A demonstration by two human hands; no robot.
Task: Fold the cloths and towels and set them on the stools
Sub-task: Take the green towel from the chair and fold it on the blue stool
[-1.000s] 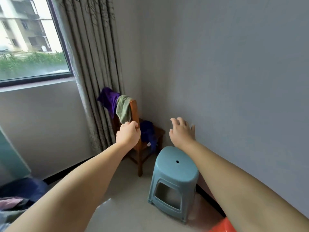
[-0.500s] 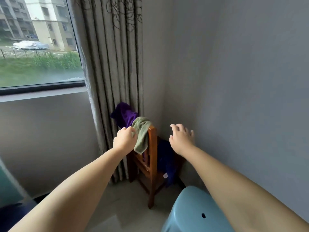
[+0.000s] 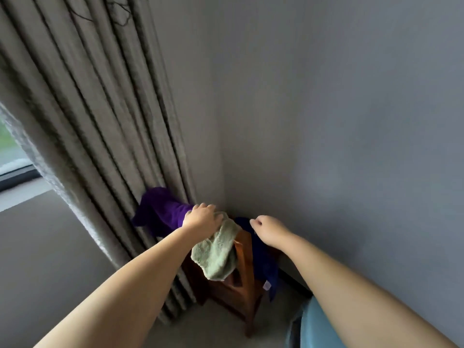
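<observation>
The person is at the start of the job: picking up a cloth to fold. The left hand (image 3: pixel 202 218) lies on top of the green towel (image 3: pixel 217 252), which hangs over the back of the wooden chair (image 3: pixel 244 267) in the corner. The fingers (image 3: pixel 212 209) are bent down over the towel, but I cannot tell if they are gripping it yet. The right hand (image 3: pixel 267 228) is just beside it, at 3 o'clock, held in the air with its fingers curled in and holding nothing. A purple cloth (image 3: pixel 163 212) hangs at 9 o'clock from the left hand, against the curtain (image 3: pixel 105 146). A dark blue cloth (image 3: pixel 263 262) hangs on the chair below the right hand. The blue stool (image 3: pixel 305 330) is at 5 o'clock, near the bottom edge. Next, I think, the left hand needs to pinch the towel and lift it off the chair.
</observation>
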